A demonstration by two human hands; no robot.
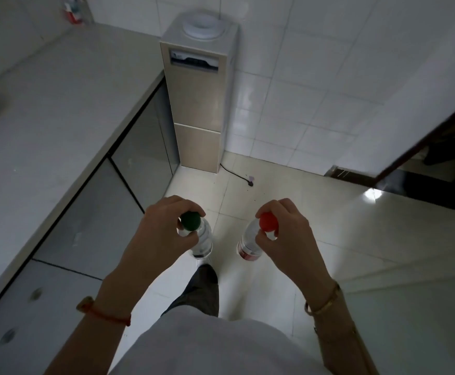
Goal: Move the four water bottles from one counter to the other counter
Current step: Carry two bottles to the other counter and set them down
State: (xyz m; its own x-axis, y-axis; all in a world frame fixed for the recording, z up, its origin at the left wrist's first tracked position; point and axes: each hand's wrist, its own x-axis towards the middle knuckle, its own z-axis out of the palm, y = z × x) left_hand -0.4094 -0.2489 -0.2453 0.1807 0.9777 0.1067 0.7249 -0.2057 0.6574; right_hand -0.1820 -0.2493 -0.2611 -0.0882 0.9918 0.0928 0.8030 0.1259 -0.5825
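My left hand [158,234] grips a clear water bottle with a green cap [203,239] by its neck, and the bottle hangs over the floor. A second clear bottle [249,243], with a red cap and a red label, hangs the same way from my right hand [288,239]. Both bottles are upright and about a hand's width apart in front of my body. A grey counter [58,109] runs along my left side, its edge a short way left of my left hand. No other bottles are in view.
A beige water dispenser [198,104] stands against the tiled wall at the counter's far end, with a black cord [237,175] trailing on the floor. Grey cabinet doors [91,220] sit under the counter. A dark doorway [423,169] opens at the right. My leg [202,290] steps forward.
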